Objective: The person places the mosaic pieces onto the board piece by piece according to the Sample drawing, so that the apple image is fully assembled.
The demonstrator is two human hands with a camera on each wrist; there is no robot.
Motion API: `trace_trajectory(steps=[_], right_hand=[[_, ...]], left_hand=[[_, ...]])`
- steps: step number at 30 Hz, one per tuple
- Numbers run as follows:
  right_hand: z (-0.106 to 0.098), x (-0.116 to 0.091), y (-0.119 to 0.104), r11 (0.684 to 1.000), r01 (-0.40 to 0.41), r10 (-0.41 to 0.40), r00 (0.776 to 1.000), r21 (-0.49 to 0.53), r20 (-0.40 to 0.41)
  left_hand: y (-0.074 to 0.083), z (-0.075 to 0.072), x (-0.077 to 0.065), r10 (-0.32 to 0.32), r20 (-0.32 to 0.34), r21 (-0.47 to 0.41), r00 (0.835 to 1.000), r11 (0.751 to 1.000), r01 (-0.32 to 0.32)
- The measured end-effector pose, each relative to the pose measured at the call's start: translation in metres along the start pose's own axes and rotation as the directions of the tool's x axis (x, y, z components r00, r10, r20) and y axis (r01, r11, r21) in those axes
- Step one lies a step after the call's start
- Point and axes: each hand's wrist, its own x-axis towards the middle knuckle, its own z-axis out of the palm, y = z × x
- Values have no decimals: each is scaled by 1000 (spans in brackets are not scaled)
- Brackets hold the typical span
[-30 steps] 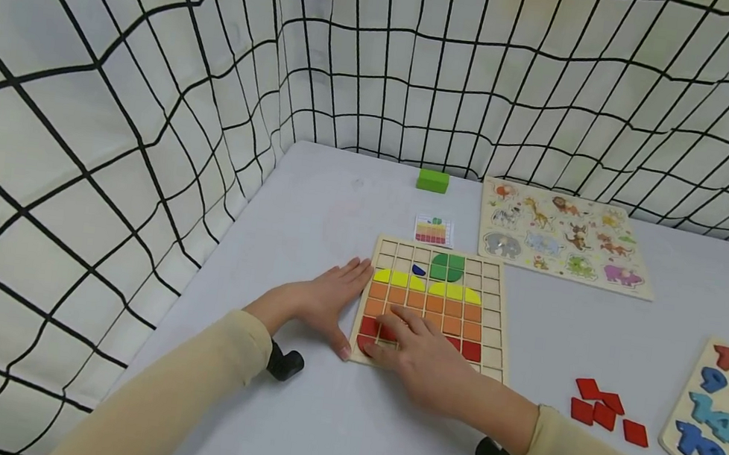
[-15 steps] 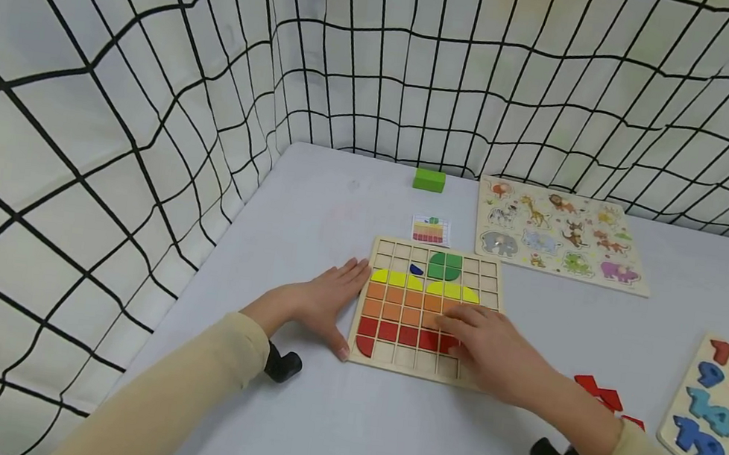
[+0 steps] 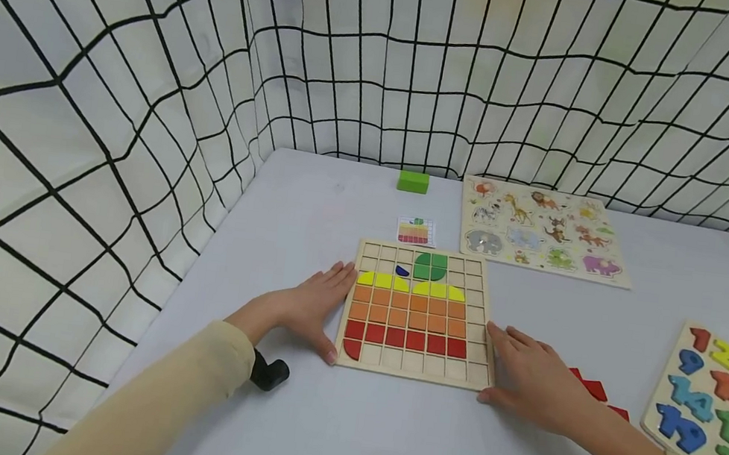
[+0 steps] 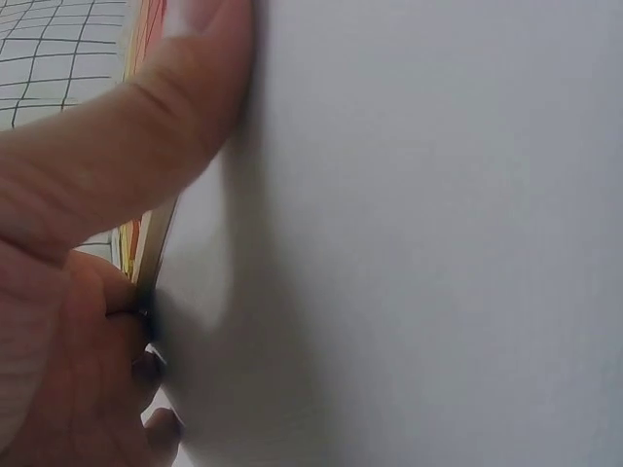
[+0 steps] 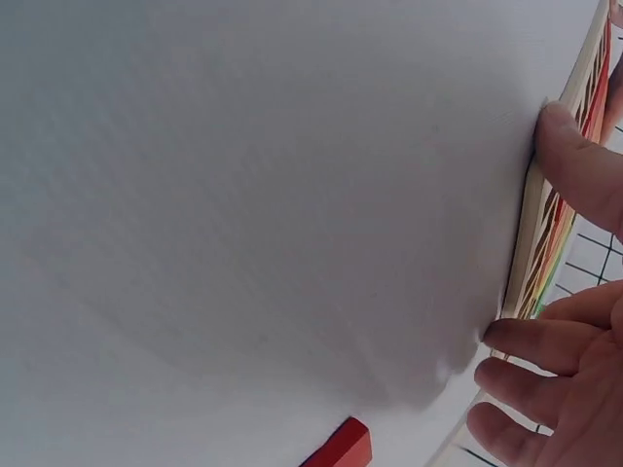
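A wooden grid board [image 3: 415, 377] lies between both hands in the head view. Its cells hold a red row [image 3: 415, 341], orange rows [image 3: 409, 310], a yellow row [image 3: 383, 281], green pieces [image 3: 430, 266] and a small blue piece [image 3: 403, 270]. A rounded red piece [image 3: 352, 348] fills the lower left cell. My left hand [image 3: 304, 311] touches the board's left edge with spread thumb and fingers. Against the right edge rest the thumb and fingertips of my right hand [image 3: 533, 374]. In the right wrist view, thumb and forefinger meet the board's side.
Loose red tiles [image 3: 594, 389] lie beyond the right hand, partly hidden by it. A number board [image 3: 649, 421] is at far right. Behind are an animal puzzle board [image 3: 503, 256], a pattern card [image 3: 416, 231] and a green block [image 3: 413, 182]. Black netting surrounds the table.
My right hand has moved from over the red row, rightward off the pieces, to the board's right edge. More red pieces in that row are now uncovered. The left hand stays at the left edge.
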Motion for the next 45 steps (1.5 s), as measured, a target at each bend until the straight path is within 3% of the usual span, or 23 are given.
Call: trace_trajectory(steps=[8,13,16,18,21,28,34,38,41,45], right_hand=[[-7,1,4,999,30,-30,1000,34,4],[-34,-5,36,992,-27,31,999,126,-34],[-43,-12,61,985,-58,54,998,161,29],[-42,-18,73,987,-51,35,994,154,101],[-31,-26,81,992,-12,-6,990,127,138],[-10,-37,79,999,10,-10,1000,32,20],[-12,-33,63,999,-3,2,1000,42,25],[-22,-19,33,993,46,-39,997,108,-64],[-28,0,2,965,121,-97,989,232,-111],[-22,31,-35,902,176,-152,984,394,-91]], left_hand=[[0,4,-4,-20,-13,-10,1000,1000,20],[0,0,-4,-11,-15,6,1000,1000,11],[-1,-2,-4,-7,-15,12,1000,1000,7],[-1,-2,-4,-11,-12,15,1000,1000,11],[-3,-3,-4,-18,-12,14,1000,1000,18],[-3,-1,-5,-13,-12,-11,1000,1000,13],[-2,0,-5,-11,-17,-10,1000,1000,11],[1,-1,-4,-5,-13,-8,1000,1000,5],[2,-1,-4,-6,-6,-13,1000,1000,6],[2,1,-2,-1,-4,-17,1000,1000,1]])
